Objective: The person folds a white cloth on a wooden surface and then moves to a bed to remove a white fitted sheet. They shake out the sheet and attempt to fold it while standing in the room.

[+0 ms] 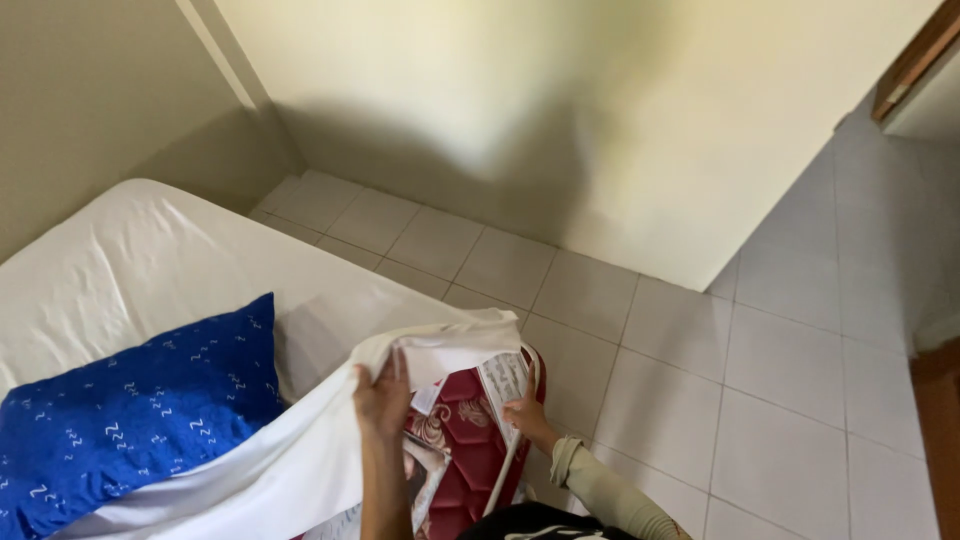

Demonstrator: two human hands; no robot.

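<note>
The left hand (pixel 381 398) is pinching the white sheet (pixel 300 450) and lifting its corner, so the right hand (pixel 524 410), gripping beneath it, is reaching the red mattress (pixel 465 440).

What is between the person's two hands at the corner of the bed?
In the head view, the red patterned mattress corner with its label shows between the left hand, which lifts the white sheet, and the right hand.

The sheet (pixel 150 260) is white matt cloth, smooth with fine creases. The pillow (pixel 130 420) is blue printed cloth, a little wrinkled. The mattress (pixel 465 440) side is dark red patterned fabric, slightly shiny. The floor (pixel 780 380) is pale smooth tile with dull gloss.
</note>
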